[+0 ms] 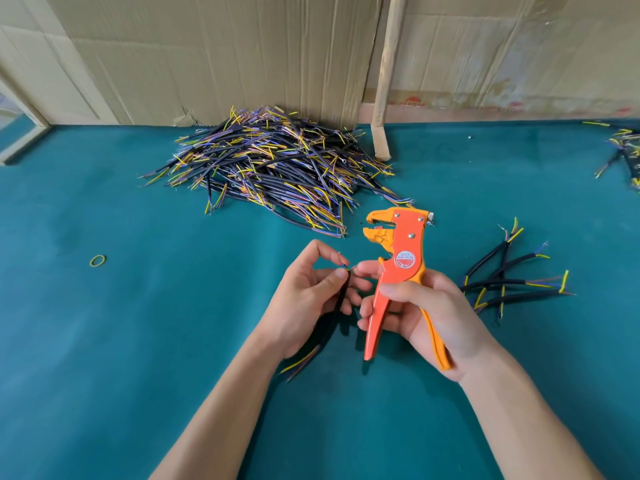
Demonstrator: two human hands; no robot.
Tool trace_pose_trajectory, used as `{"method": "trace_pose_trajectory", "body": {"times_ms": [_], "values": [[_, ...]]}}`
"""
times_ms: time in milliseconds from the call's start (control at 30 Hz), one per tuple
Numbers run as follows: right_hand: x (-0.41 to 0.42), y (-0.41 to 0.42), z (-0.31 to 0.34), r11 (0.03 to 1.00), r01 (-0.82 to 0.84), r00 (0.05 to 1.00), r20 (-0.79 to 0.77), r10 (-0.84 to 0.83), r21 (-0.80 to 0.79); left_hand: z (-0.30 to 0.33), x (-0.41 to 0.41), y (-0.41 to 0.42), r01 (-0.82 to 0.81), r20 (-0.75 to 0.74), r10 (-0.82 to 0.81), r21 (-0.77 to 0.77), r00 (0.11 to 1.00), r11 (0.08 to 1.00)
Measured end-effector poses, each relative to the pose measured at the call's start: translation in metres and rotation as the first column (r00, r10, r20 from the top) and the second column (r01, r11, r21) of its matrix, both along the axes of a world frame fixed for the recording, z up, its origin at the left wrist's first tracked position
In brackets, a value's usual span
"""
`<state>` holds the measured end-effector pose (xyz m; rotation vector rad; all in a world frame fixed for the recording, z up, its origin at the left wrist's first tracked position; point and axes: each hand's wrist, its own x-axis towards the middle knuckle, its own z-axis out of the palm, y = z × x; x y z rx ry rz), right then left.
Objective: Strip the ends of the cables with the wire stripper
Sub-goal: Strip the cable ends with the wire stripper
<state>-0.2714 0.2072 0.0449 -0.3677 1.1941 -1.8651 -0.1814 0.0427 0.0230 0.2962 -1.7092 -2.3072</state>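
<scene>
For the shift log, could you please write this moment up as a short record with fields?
surface: teal felt table
left hand: pinches the wire tips of a black cable
right hand: grips the orange wire stripper, jaws open, pointing away, no wire in them
large cable pile: far centre, against cardboard
small cable group: right of the stripper
rubber band: far left

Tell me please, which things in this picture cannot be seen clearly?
- Head view: the cable in the left hand is partly covered by the fingers.
- Its wire tips are too small to judge as stripped or not.
- The round label on the wire stripper in the right hand is unreadable.
- The pile at right is cut off by the edge.
</scene>
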Motion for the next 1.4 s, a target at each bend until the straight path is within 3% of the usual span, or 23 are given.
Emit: {"method": "trace_pose_trajectory", "body": {"times_ms": [367,567,700,800,1033,1400], "values": [[-0.001,0.001,0.000,1.000,0.007,1.000,-0.021,-0.007,0.002,-0.005,-0.002,0.010,-0.296,-0.033,0.295,-0.039,0.955,0.954],[-0.009,0.009,0.001,0.993,-0.070,0.997,0.038,0.066,0.100,-0.003,0.004,0.005,-0.411,-0.048,0.414,0.058,0.909,0.910],[-0.006,0.013,0.001,0.939,-0.309,0.950,0.086,0.299,0.151,0.001,0.004,0.003,-0.438,-0.040,0.448,0.146,0.893,0.887],[-0.003,0.011,0.003,0.921,-0.353,0.935,0.086,0.343,0.163,-0.001,0.004,0.000,-0.438,-0.055,0.449,0.144,0.892,0.887],[0.002,0.009,0.007,0.939,-0.292,0.956,0.068,0.284,0.182,-0.010,0.002,-0.001,-0.432,-0.062,0.432,0.013,0.900,0.902],[0.006,0.007,0.008,0.943,-0.247,0.968,0.026,0.248,0.224,-0.012,0.004,-0.002,-0.415,-0.057,0.414,-0.011,0.909,0.910]]}}
